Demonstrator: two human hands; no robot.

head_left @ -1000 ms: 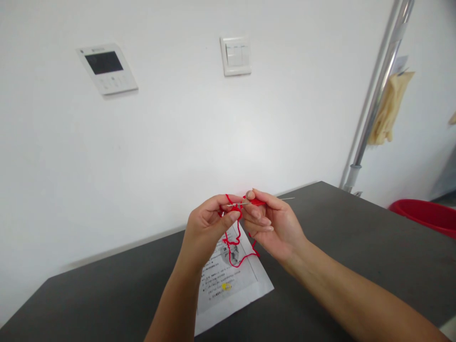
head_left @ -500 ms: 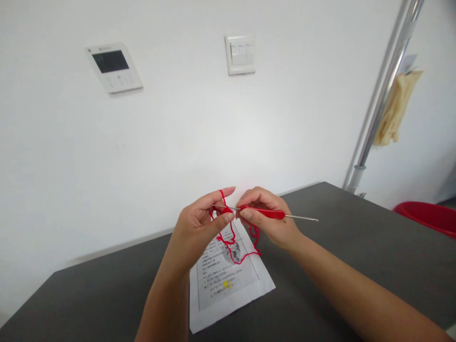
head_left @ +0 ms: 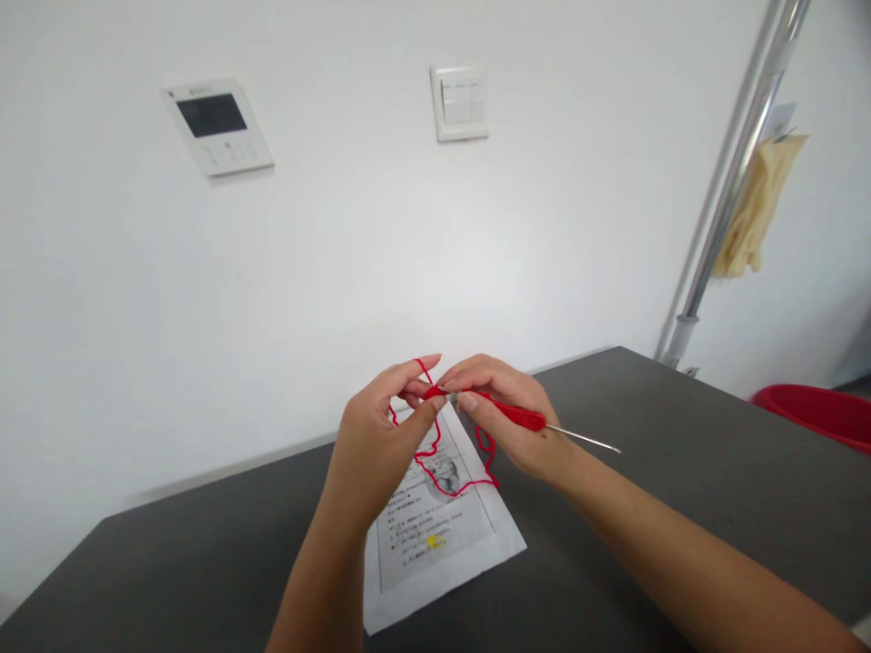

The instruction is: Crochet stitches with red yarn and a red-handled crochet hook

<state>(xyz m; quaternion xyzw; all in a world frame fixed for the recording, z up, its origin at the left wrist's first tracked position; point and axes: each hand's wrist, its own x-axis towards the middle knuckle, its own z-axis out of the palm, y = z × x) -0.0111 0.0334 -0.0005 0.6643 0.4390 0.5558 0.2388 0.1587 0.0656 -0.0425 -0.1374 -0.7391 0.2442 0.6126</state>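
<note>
The left hand (head_left: 381, 435) pinches the red yarn (head_left: 445, 462) between thumb and fingers, one strand looped over the raised index finger. The right hand (head_left: 510, 417) grips the red-handled crochet hook (head_left: 521, 415), tip at the pinch. Both are raised above the printed sheet (head_left: 442, 553) near the bench's (head_left: 680, 472) front edge. Keep yarn tension even; rotate the hook gently so the loop does not slip.

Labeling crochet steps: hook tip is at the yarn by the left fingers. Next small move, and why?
Probably draw the crochet hook back toward the right hand, pulling yarn through. Its tip sits at the yarn pinched by the left hand, with yarn over the raised forefinger and slack hanging to the paper.
</note>
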